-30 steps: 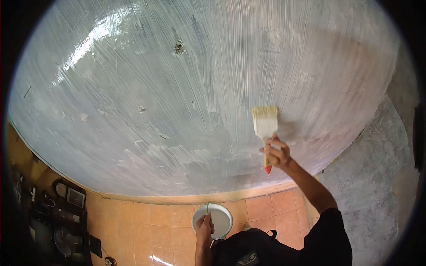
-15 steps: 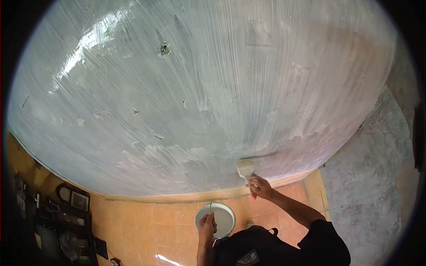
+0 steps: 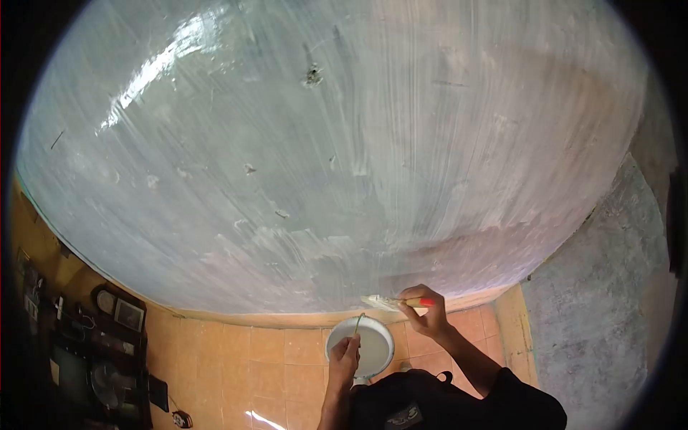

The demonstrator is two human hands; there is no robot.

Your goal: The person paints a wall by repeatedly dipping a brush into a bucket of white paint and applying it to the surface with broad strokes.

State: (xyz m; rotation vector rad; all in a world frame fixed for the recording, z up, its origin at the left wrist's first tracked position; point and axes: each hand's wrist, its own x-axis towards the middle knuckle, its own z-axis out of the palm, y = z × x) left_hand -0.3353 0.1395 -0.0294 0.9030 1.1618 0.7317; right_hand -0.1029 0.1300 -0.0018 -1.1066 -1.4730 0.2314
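Note:
A paintbrush (image 3: 387,303) with a pale, coated head and a red-tipped handle is gripped in my right hand (image 3: 426,313). It lies nearly level, its bristles pointing left, close to the lower part of the wall and just above the bucket in view; contact with the wall cannot be made out. My left hand (image 3: 345,352) is closed around the thin greenish handle (image 3: 359,322) of a round white bucket (image 3: 389,346). Greyish-white liquid (image 3: 372,348) fills part of it. The wall (image 3: 287,143) carries streaky grey-white brush marks.
Orange floor tiles (image 3: 265,347) run along the wall's foot. At the lower left are dark shelves (image 3: 79,351) with a fan (image 3: 107,385) and a framed picture (image 3: 129,315). A second grey wall (image 3: 588,301) stands at right. Holes and chips mark the painted wall.
My right hand has lowered the paintbrush from the wall and turned its bristles from upward to the left, toward the bucket. The left hand keeps its hold, and the view has shifted slightly.

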